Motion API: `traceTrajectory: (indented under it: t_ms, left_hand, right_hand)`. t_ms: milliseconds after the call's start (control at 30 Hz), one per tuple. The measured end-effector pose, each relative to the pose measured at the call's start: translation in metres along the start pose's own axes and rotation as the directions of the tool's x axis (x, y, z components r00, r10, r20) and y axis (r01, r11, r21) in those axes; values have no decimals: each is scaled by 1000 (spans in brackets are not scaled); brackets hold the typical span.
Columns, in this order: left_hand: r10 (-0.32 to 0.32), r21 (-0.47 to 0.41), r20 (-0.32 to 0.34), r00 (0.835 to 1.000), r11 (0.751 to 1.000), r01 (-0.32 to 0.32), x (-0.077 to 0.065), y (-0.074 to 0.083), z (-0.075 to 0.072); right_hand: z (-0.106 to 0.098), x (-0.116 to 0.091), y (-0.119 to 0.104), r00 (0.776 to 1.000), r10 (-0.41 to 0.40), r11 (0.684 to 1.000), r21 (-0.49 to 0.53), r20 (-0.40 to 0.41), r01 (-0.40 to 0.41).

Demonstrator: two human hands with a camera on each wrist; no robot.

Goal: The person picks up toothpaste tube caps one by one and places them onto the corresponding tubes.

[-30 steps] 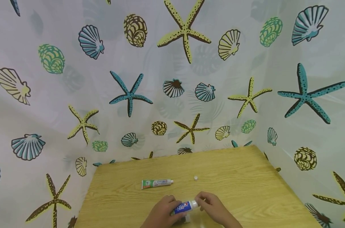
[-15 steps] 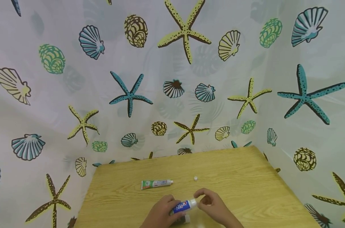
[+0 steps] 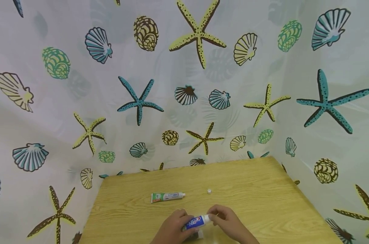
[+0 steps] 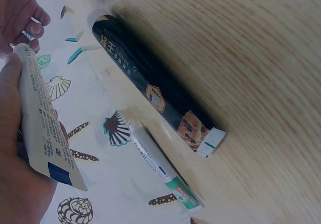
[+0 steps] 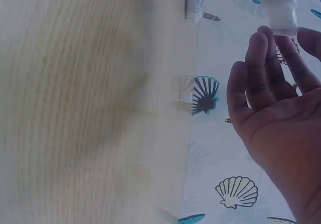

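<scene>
My left hand [image 3: 174, 226] grips a blue-and-white toothpaste tube [image 3: 195, 222], its white cap [image 3: 207, 218] pointing right. The tube's pale printed back [image 4: 42, 118] shows in the left wrist view. At the cap end, my right hand [image 3: 225, 220] pinches the cap between thumb and fingertips. The right wrist view has the thumb on one side of the cap [image 5: 282, 20] and fingers on the other. A black toothpaste tube [image 4: 155, 83] lies on the table below the left hand, mostly hidden by it in the head view.
A green-and-white toothpaste tube [image 3: 167, 197] lies further back on the wood-grain table [image 3: 251, 183]. Right of it sits a small white loose cap [image 3: 209, 191]. A curtain [image 3: 184, 118] printed with shells and starfish surrounds the table's back and sides.
The right fingers were on the cap, spread away from it half a second ago, and are back round it now. The left hand and its tube have barely moved.
</scene>
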State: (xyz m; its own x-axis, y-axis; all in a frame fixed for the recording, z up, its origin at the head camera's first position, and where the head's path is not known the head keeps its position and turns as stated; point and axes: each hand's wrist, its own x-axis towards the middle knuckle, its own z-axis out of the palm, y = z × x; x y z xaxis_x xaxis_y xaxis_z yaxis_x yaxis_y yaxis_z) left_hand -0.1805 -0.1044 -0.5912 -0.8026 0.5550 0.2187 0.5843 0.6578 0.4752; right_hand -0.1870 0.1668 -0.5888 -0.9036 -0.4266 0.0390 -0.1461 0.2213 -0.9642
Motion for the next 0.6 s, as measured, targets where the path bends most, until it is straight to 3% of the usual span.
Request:
traceTrajectory:
  t_ms: [167,267,467,600]
  left_hand:
    - [6,-3,7,1000,1000,-6,0,-1,2]
    - [13,-2,-2,1000,1000,-13,-1,-1,2]
    - [42,9,-42,998,999,-41,0,-2,1]
    - [30,11,-27,999,999,-30,0,-3,1]
  right_hand:
    - [-1,0,2,997,77,996,-43,-9,-77]
    - [-2,0,1,996,82,996,-44,-25,-83]
    - [-4,-4,-1,999,2,1000,-13,-37,-2]
    - [-6,-4,-1,998,-63,998,-20,-7,62]
